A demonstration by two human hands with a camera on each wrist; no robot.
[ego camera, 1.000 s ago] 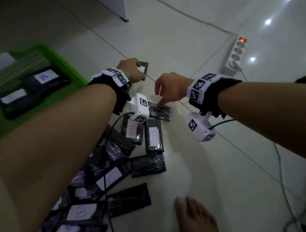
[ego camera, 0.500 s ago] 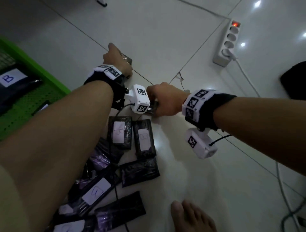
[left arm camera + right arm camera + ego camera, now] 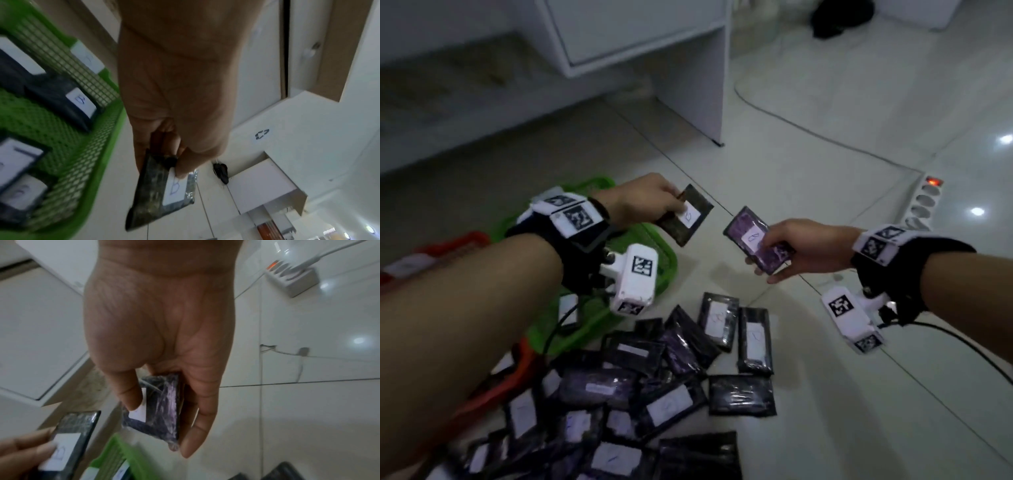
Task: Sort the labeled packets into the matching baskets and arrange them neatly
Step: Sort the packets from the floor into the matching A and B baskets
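Packets in dark plastic wrap with white paper labels lie in a loose heap (image 3: 654, 387) on the pale tiled floor (image 3: 825, 171), beside a green mesh plastic basket (image 3: 599, 325) and a red-orange plastic basket (image 3: 462, 240) — the green one already holds several labeled packets. A white power strip (image 3: 924, 202) with a lit red switch sits on the floor to the right. Above the floor, the left hand (image 3: 643, 202) pinches a dark packet marked "B" (image 3: 164, 193) between thumb and fingers, just beyond the green basket's far edge. The right hand (image 3: 801, 246) grips a purple-tinted dark packet (image 3: 756, 240) — thumb on its white label, fingers curled underneath. The two held packets are near each other, not touching.
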